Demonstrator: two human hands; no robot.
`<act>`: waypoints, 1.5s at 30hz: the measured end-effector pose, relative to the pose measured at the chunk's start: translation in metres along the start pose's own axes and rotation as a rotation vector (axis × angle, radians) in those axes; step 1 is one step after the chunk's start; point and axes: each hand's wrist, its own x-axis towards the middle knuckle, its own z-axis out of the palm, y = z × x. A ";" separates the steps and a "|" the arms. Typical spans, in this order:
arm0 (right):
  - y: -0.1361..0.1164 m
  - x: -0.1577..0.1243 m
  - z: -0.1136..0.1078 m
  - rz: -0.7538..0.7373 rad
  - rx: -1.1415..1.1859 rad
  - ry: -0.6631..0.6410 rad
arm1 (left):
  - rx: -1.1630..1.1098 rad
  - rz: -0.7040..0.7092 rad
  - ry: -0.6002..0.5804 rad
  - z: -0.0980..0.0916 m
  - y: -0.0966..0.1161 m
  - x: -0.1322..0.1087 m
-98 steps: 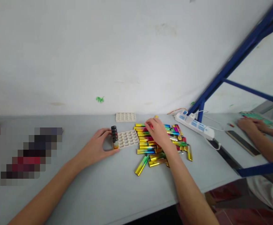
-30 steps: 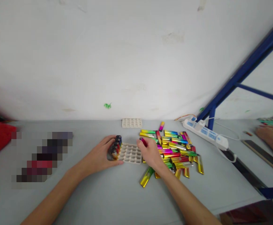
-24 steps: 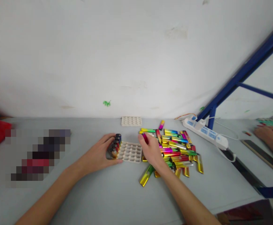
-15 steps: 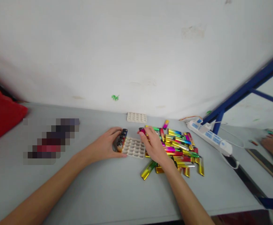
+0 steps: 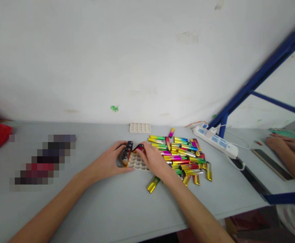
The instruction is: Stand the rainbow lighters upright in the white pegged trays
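Gripping a red lighter (image 5: 140, 147) between thumb and fingertips, the right hand (image 5: 153, 161) was closed tight on its body, with the dark cap sticking out past the fingertips. The lighter sat just over the far part of the socket tray (image 5: 138, 165), which lay under that hand's fingers; whether its foot touched a socket could not be made out. The left hand (image 5: 109, 162) was clamped on the tray's end, thumb along the near edge and fingers curled round the far side. The row of standing lighters (image 5: 126, 154) stood upright in the sockets between that thumb and those fingers, touching the fingertips. The red lighter was just beside this row, on the side towards the right hand.

Behind the right wrist and outward from it spread the heap of lighters (image 5: 185, 158), lying flat and overlapping on the table (image 5: 106, 209). One gold-green lighter (image 5: 152, 184) lay alone just under the right forearm. A spare tray (image 5: 140, 127) sat beyond both hands, near the wall. Well outward of the right hand lay a power strip (image 5: 216, 140), and farther still a co-worker's hands (image 5: 281, 144) rested on the table
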 end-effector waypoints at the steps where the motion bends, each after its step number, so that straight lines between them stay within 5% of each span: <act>1: -0.002 0.001 0.000 0.011 -0.040 -0.007 | 0.000 0.002 0.002 0.000 0.000 0.000; 15: -0.010 0.020 0.012 0.017 -0.270 -0.031 | 0.012 0.026 -0.005 0.002 -0.010 0.001; 22: 0.030 -0.003 -0.055 0.054 -0.021 0.178 | 0.009 0.019 0.021 0.000 -0.004 0.004; 25: 0.039 -0.035 -0.088 0.056 -0.011 0.263 | 0.011 0.006 0.044 0.001 -0.002 0.004; 28: 0.038 -0.084 -0.102 0.032 -0.050 0.198 | 0.004 -0.005 0.054 0.002 -0.001 0.005; 32: 0.033 -0.145 -0.095 0.010 -0.139 0.085 | 0.017 -0.019 0.034 0.005 0.001 0.008; 35: 0.034 -0.165 -0.081 -0.014 -0.255 0.029 | 0.021 -0.014 0.032 0.006 0.003 0.010; 40: 0.038 -0.161 -0.066 -0.082 -0.358 0.060 | 0.019 -0.018 0.039 0.005 0.005 0.011; 45: 0.039 -0.147 -0.070 0.000 -0.118 0.184 | 0.010 -0.033 0.037 0.003 0.005 0.009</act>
